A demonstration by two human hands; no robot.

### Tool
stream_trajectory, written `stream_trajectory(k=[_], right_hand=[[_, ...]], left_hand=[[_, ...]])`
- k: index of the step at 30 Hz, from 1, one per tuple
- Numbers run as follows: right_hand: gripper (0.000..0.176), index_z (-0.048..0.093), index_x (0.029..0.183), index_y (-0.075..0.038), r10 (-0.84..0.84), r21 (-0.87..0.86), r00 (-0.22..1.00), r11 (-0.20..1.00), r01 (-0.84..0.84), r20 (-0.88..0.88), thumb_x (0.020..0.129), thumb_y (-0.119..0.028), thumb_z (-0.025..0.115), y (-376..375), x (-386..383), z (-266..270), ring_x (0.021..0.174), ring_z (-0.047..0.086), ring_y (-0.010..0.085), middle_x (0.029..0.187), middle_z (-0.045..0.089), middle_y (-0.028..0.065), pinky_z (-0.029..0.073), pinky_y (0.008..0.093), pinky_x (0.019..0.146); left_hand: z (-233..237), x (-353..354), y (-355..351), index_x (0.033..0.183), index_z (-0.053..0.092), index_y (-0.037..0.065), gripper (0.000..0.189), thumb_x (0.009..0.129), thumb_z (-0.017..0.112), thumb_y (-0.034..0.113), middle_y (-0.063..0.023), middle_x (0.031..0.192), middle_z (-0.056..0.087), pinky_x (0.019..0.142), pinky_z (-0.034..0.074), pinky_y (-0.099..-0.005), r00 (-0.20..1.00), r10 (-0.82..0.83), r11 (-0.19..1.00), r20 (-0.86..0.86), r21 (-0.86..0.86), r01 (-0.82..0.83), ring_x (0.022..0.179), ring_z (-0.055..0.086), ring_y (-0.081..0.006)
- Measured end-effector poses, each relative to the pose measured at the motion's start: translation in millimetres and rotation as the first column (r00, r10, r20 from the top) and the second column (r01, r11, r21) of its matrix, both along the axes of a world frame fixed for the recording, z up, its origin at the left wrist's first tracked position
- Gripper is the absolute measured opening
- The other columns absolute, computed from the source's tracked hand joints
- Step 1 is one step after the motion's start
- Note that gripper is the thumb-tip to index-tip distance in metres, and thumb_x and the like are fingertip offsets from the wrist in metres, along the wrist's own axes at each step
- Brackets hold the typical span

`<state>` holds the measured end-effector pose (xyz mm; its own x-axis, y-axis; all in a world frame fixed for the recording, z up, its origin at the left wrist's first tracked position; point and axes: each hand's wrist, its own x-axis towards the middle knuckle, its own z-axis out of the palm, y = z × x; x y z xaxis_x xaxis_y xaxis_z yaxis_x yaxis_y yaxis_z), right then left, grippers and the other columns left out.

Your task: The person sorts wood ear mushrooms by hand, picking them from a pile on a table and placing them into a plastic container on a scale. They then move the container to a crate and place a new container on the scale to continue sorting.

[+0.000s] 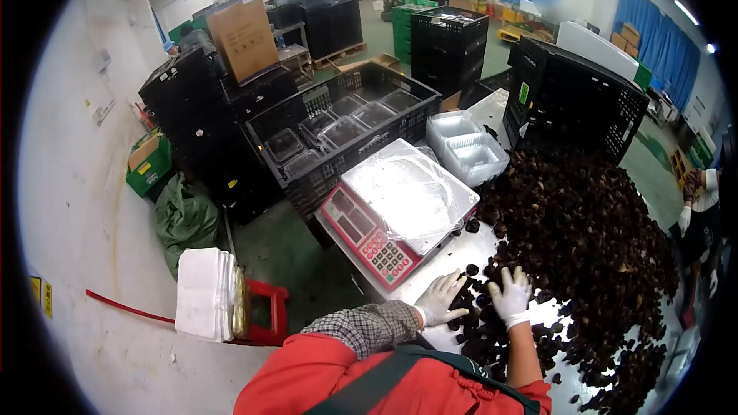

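Observation:
My left hand (441, 300), in a white glove, lies with its fingers spread on the metal table, at the left edge of some small dark brown pieces. My right hand (511, 297), also gloved, rests fingers apart among the same dark pieces. Neither one holds anything. To the right spreads a large heap of dark pieces (584, 223). Ahead of my left hand stands a red and white scale (411, 196) with clear plastic over its plate. Stacks of clear plastic trays (473, 155) sit behind the scale.
A black crate (346, 119) with lidded clear boxes is beyond the scale. Another black crate (576, 96) stands tilted behind the heap. Left are a red stool (269, 313) with white cloths (204, 294). A co-worker's gloved hand (684, 220) shows at far right.

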<state>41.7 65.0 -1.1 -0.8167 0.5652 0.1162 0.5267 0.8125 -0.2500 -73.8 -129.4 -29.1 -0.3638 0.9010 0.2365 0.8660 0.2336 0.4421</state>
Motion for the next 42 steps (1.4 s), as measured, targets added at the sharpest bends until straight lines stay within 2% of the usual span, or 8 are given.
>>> stream_trajectory(k=[5,11,14,21,25,29,33,42], right_hand=[[0.041,0.064,0.11,-0.009,0.372,0.03,0.915,0.928,-0.372,-0.154,0.081,-0.038,0.063,-68,15,9,0.123,0.044,0.0378,0.127,0.053,0.0205,0.033,0.052,0.101],[0.048,0.056,0.125,-0.008,0.123,0.128,0.966,0.987,-0.096,-0.226,0.083,-0.031,0.063,-57,3,19,0.124,0.042,0.0393,0.133,0.047,0.0237,0.028,0.0562,0.104],[0.05,0.056,0.124,-0.007,0.139,-0.02,0.988,0.99,-0.141,-0.068,0.084,-0.037,0.06,-65,10,-5,0.124,0.042,0.0393,0.132,0.048,0.0228,0.029,0.0562,0.104],[0.035,0.063,0.108,-0.005,0.188,-0.143,0.899,0.954,-0.262,-0.395,0.08,-0.025,0.066,-107,33,20,0.118,0.047,0.0383,0.119,0.055,0.022,0.037,0.0507,0.099],[0.05,0.057,0.123,-0.004,-0.078,0.064,0.951,0.993,0.102,-0.299,0.079,-0.024,0.069,-100,42,27,0.118,0.047,0.0399,0.13,0.049,0.0243,0.036,0.0488,0.1],[0.059,0.052,0.125,-0.002,-0.05,-0.09,0.98,0.995,0.033,-0.194,0.074,-0.027,0.069,-127,35,23,0.111,0.051,0.0395,0.131,0.046,0.0264,0.038,0.0477,0.098],[0.051,0.055,0.124,-0.006,0.052,-0.057,0.963,0.996,-0.07,-0.266,0.08,-0.03,0.066,-145,42,11,0.122,0.046,0.038,0.137,0.044,0.0236,0.034,0.0494,0.104],[0.057,0.048,0.133,-0.005,-0.486,-0.03,0.796,0.859,0.511,-0.362,0.083,-0.024,0.066,-145,142,-3,0.126,0.038,0.0423,0.141,0.038,0.025,0.029,0.0497,0.106]], left_hand=[[-7,-2,-1,0.143,0.028,0.002,0.085,0.079,0.067,0.042,-0.0244,0.148,0.025,0.111,0.026,-0.047,0.997,-0.063,0.995,0.045,0.08,0.059,0.132,0.032,-0.0402],[10,-7,7,0.145,0.024,0.0,0.095,0.078,0.068,0.05,-0.0282,0.147,0.023,0.112,0.022,-0.0485,0.989,-0.118,0.987,0.093,0.119,0.107,0.136,0.024,-0.043],[-2,-18,21,0.142,0.029,-0.002,0.091,0.075,0.067,0.046,-0.0288,0.147,0.025,0.113,0.023,-0.048,0.967,-0.241,0.971,0.078,0.012,0.241,0.137,0.024,-0.0431],[-1,-17,-20,0.138,0.036,-0.004,0.09,0.071,0.075,0.04,-0.0271,0.142,0.034,0.11,0.029,-0.0466,0.891,-0.451,0.876,0.055,0.219,0.43,0.133,0.032,-0.0417],[4,-25,0,0.141,0.032,0.001,0.106,0.061,0.079,0.052,-0.0293,0.142,0.028,0.107,0.027,-0.0534,0.892,-0.447,0.867,0.063,0.274,0.415,0.129,0.031,-0.0471],[6,-25,1,0.139,0.034,0.0,0.1,0.068,0.071,0.059,-0.0259,0.143,0.032,0.11,0.021,-0.0546,0.851,-0.522,0.852,-0.057,-0.068,0.518,0.133,0.028,-0.0435],[-12,-34,-26,0.138,0.035,-0.002,0.099,0.068,0.073,0.057,-0.0256,0.144,0.031,0.111,0.022,-0.0508,0.816,-0.576,0.808,-0.051,0.117,0.578,0.133,0.03,-0.0417],[3,-38,-15,0.145,0.024,0.003,0.111,0.062,0.08,0.052,-0.0275,0.148,0.018,0.112,0.019,-0.0534,0.822,-0.569,0.809,-0.013,0.166,0.563,0.136,0.022,-0.0444]])
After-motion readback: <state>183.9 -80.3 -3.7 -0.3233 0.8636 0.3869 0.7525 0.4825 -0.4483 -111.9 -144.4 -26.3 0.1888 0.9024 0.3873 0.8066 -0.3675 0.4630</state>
